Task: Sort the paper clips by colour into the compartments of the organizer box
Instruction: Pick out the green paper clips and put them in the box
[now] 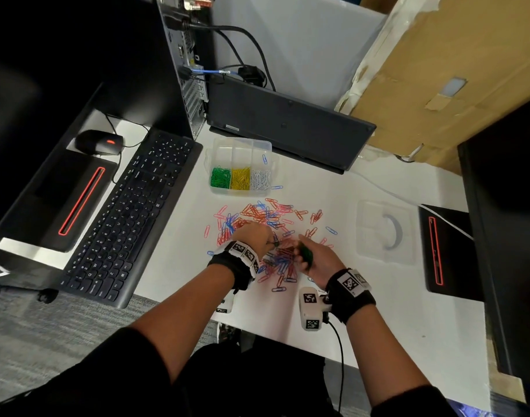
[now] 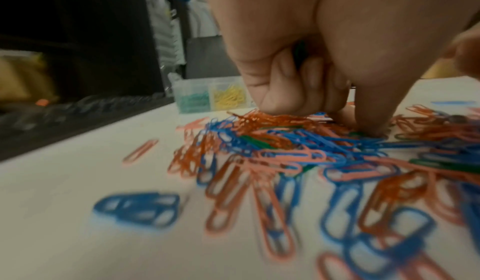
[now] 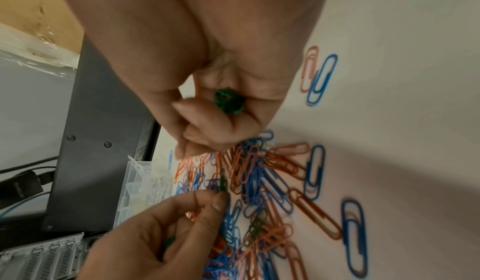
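Observation:
A loose pile of paper clips (image 1: pixel 266 224) in blue, orange and pink, with a few green ones, lies on the white desk. The clear organizer box (image 1: pixel 215 152) stands behind it; its front compartments hold green, yellow and white clips. My left hand (image 1: pixel 271 240) pinches a green clip (image 3: pixel 223 181) at the pile's near edge, fingertips (image 2: pixel 363 128) down among the clips. My right hand (image 1: pixel 303 251), just to the right, is curled round a small bunch of green clips (image 3: pixel 228 101). In the right wrist view the organizer box (image 3: pixel 135 181) shows at the left.
A black keyboard (image 1: pixel 131 212) and mouse (image 1: pixel 98 142) lie left of the pile, and a PC tower (image 1: pixel 185 70) stands behind. A dark flat device (image 1: pixel 288 121) leans behind the box. The clear lid (image 1: pixel 384 233) lies to the right, with a cardboard box (image 1: pixel 453 70) beyond.

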Action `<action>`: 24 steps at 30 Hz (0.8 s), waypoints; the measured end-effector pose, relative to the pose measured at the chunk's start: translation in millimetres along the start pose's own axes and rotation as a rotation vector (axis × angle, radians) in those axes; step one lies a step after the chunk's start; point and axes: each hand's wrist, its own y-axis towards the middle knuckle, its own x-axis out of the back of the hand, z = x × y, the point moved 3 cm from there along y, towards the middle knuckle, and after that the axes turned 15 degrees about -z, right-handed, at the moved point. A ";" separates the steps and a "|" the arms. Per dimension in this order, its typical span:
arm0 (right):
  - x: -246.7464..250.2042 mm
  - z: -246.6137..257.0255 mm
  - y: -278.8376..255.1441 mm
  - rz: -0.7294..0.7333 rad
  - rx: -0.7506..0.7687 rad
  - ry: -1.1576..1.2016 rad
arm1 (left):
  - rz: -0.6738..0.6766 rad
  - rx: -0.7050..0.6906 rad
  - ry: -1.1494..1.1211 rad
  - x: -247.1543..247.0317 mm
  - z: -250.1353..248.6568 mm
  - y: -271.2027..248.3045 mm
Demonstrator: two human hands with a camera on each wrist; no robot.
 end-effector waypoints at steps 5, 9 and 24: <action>3.1 -3.9 -4.9 -0.039 0.102 -0.109 | -0.004 -0.075 0.052 1.1 -5.6 5.0; 2.4 -10.8 -6.6 -0.040 0.047 -0.059 | -0.035 -0.090 0.031 1.4 -4.4 4.9; -34.6 -22.3 -2.1 -0.034 0.872 -0.911 | -0.364 0.201 -0.485 20.1 37.1 -22.5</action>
